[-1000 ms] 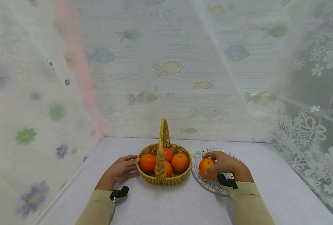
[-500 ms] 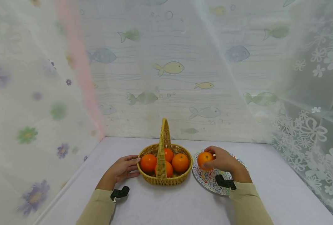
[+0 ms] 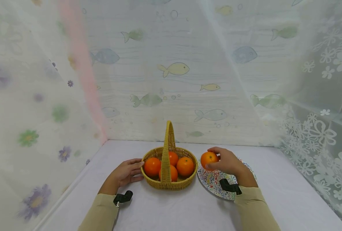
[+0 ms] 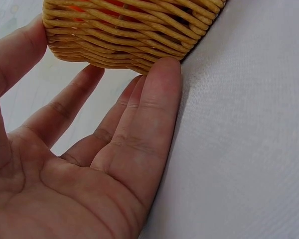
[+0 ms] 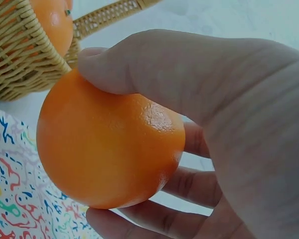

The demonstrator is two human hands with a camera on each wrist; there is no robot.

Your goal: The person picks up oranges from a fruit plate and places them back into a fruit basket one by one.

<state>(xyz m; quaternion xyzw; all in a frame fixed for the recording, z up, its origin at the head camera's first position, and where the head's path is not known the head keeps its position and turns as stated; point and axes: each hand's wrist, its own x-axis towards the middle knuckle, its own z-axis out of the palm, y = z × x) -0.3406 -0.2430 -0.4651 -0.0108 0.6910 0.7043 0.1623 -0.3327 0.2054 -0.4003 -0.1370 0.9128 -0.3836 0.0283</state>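
Note:
My right hand (image 3: 228, 163) grips an orange (image 3: 209, 161) between thumb and fingers, over the left part of a colourfully patterned plate (image 3: 217, 186). In the right wrist view the thumb lies across one side of the orange (image 5: 109, 144) and the fingers curve behind it. A yellow wicker basket (image 3: 171, 185) with a tall handle stands left of the plate, with several oranges (image 3: 185, 166) inside. My left hand (image 3: 126, 173) touches the basket's left side. In the left wrist view its extended fingers (image 4: 154, 104) rest against the woven wall (image 4: 124, 40).
A white cloth covers the table (image 3: 171, 211). Behind it hangs a pale curtain (image 3: 176, 96) printed with fish, and flowered sheets close off both sides. Each wrist carries a small black camera mount (image 3: 123, 197). The basket's arched handle (image 3: 166, 150) rises above its rim.
My right hand has lifted the orange from the middle of the plate and moved it away from me and slightly left. The left hand and the basket have stayed in place.

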